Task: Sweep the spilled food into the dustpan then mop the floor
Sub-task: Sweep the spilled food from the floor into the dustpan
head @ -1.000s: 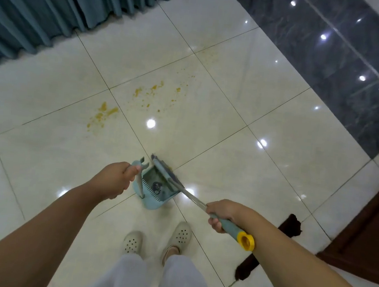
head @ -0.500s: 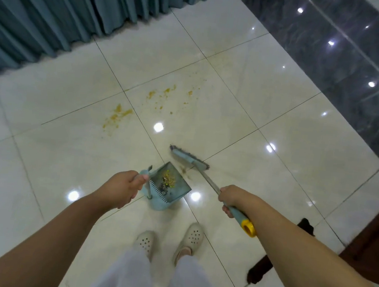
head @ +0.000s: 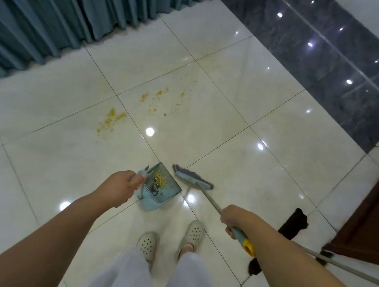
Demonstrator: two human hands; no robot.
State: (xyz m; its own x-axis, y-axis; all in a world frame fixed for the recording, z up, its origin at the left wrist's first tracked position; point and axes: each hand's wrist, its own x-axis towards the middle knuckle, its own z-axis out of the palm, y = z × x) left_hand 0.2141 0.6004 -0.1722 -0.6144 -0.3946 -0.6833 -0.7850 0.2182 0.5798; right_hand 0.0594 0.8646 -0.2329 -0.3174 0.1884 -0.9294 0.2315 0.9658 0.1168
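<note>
holding the dustpan (head: 159, 188) by its handle, the left hand (head: 119, 188) has its fingers curled tight around the grip at the pan's left side. the pan is light blue, sitting right in front of the two pale clogs (head: 170, 236), mouth pointing away from the person. inside it there's a little heap of yellow and green food bits toward the far end, plus some dark clumpy stuff closer to the comb teeth at the near edge. can't tell what the dark stuff is, too small.

the broom (head: 193, 178) is just right of the dustpan, its blue head close to the pan's right edge but not touching it. the right hand (head: 234, 218) is wrapped around the broom's metal pole just above the blue grip with the yellow end, fingers clamped on it.

the spilled food (head: 111, 120) that's still on the floor (head: 275, 151) is well beyond the dustpan: one yellow smear off to the far left of it, and a scatter of yellow crumbs farther out, straight past the pan's mouth.

a second pole with a dark mop head (head: 291, 225) lies to the right of the dustpan, past the right arm. teal curtain (head: 57, 10) hangs way beyond the pan on the left.
</note>
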